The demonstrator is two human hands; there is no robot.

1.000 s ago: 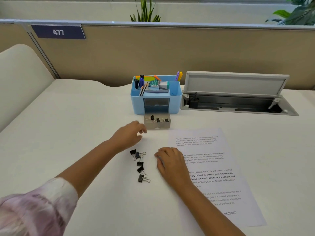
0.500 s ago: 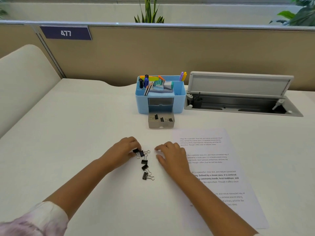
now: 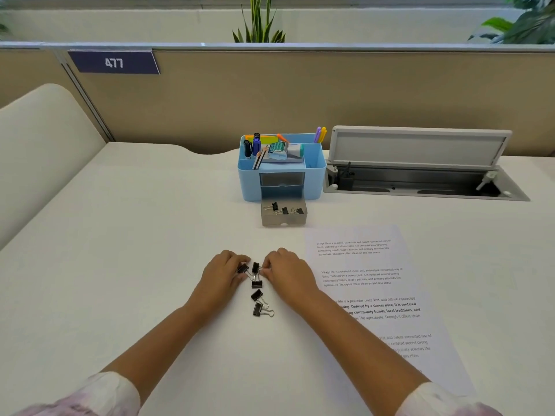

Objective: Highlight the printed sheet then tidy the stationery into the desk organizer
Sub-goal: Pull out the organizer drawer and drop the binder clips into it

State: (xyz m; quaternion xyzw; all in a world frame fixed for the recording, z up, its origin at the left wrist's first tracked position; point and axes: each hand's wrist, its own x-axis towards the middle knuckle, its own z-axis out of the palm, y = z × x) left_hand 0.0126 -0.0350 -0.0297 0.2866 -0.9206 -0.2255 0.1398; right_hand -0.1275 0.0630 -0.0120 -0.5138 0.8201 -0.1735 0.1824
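Observation:
Several black binder clips (image 3: 257,291) lie in a loose line on the white desk between my hands. My left hand (image 3: 223,270) pinches the clip at the far left end, and my right hand (image 3: 286,270) has its fingertips on the wire handle of the neighbouring clip. The blue desk organizer (image 3: 315,178) stands farther back, filled with pens, highlighters and a stamp. Its grey drawer (image 3: 283,219) is pulled out onto the desk in front of it and holds a few clips. The printed sheet (image 3: 372,291) lies to the right, partly under my right forearm.
An open cable hatch (image 3: 420,178) with its lid raised is sunk into the desk right of the organizer. A beige partition (image 3: 300,94) with a "477" sign closes the back. A cream chair back (image 3: 39,151) stands at the left.
My left hand drew back from near the drawer down to the clips. My right hand slid forward and left to meet it, so both hands now touch the top clips.

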